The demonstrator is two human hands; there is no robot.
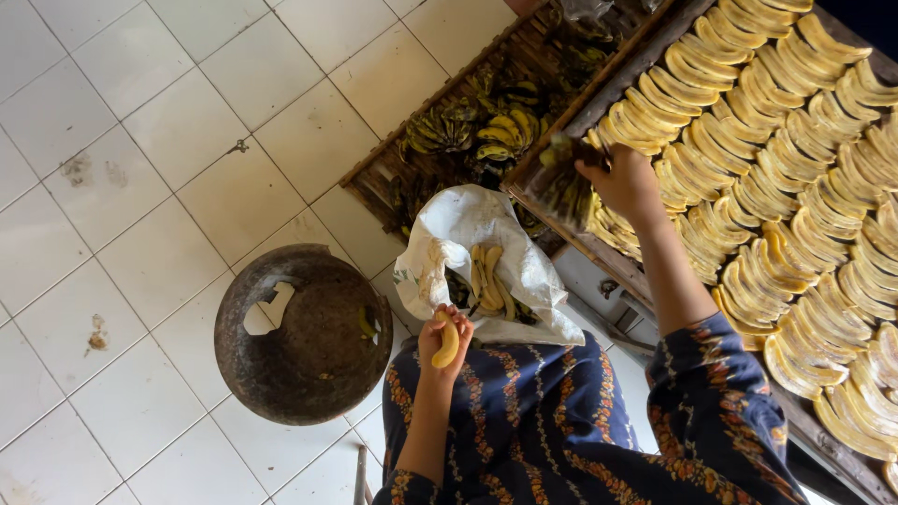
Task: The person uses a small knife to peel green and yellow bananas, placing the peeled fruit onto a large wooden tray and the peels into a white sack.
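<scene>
The left hand (443, 339) gripped a peeled banana (448, 342) just below the white sack (463, 229) of peeled bananas. The right hand (625, 180) clutched a dark banana peel (564, 180) right of the sack, over the drying tray (617, 264) filled with peeled bananas.

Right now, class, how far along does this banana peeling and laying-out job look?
Done: the tray on the right is almost covered with rows of peeled bananas. In hand: the left hand holds one peeled banana; the right hand grips a dark bunch at the tray's edge. Left: unpeeled bunches in the wooden crate, and more bananas in the white sack.
</scene>
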